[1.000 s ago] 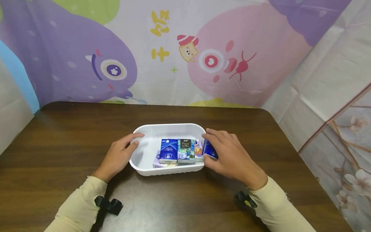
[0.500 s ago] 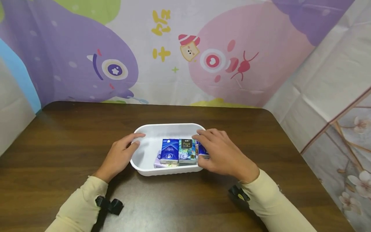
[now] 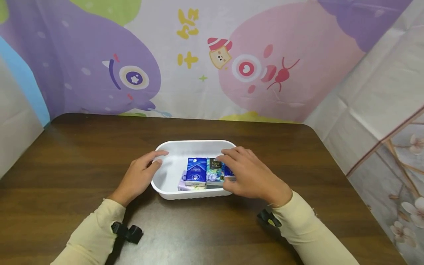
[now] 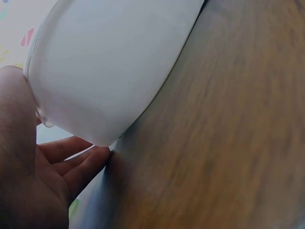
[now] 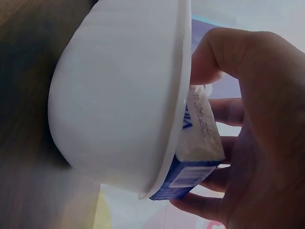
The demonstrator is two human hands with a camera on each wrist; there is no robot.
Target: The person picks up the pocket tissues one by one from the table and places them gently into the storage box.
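Note:
A white plastic basin (image 3: 185, 147) on the table holds several pocket tissue packs. Lying in it are a blue tissue pack (image 3: 196, 171), a black-and-green floral pack (image 3: 215, 172) beside that, and a purple pack (image 3: 182, 184) partly underneath. My left hand (image 3: 137, 180) holds the basin's left end, thumb and index finger over the rim; in the left wrist view other fingers (image 4: 90, 167) reach its outer wall. My right hand (image 3: 255, 175) grips another blue-and-white tissue pack (image 5: 200, 136) at the basin's right end, mostly hidden by the hand in the head view.
The dark wooden table (image 3: 82, 154) extends around the basin. Behind it hangs a cartoon-printed cloth (image 3: 185, 88), and a flower-printed cloth (image 3: 397, 184) stands at the right. Each sleeve carries a black wrist camera (image 3: 127, 232).
My right hand has moved left with its blue tissue pack, from over the basin's right rim to just inside, beside the floral pack. The left hand stays at the left end.

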